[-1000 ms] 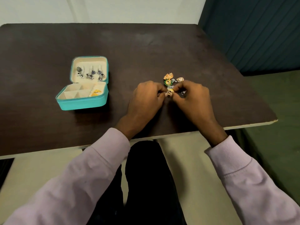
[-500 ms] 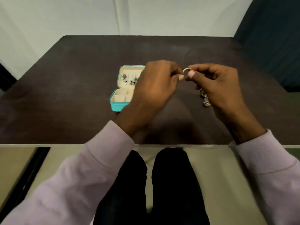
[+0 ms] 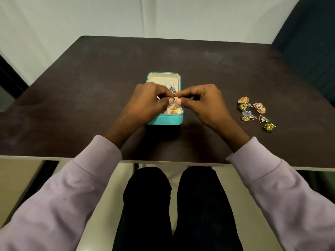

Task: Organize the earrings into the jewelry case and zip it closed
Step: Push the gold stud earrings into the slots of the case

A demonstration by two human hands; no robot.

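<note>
An open teal jewelry case [image 3: 164, 120] sits at the table's middle, its cream lid panel upright at the back with silver earrings [image 3: 171, 88] pinned on it. Gold earrings [image 3: 173, 110] lie in its front right compartment. My left hand [image 3: 150, 104] and my right hand [image 3: 204, 102] meet just above the case, and both pinch one small gold earring [image 3: 175, 98] between thumbs and forefingers. The case's left compartments are hidden by my left hand. Several loose earrings [image 3: 253, 113], gold, green and silver, lie on the table to the right of my right hand.
The dark brown table [image 3: 90, 98] runs to a pale front edge near my lap. A white wall stands behind it and a dark teal panel [image 3: 311, 42] at the right. My legs in dark trousers are below the edge.
Both hands lifted a small gold earring from the loose pile and carried it left, over the case. The view shifted, so the case now lies centred under my hands.
</note>
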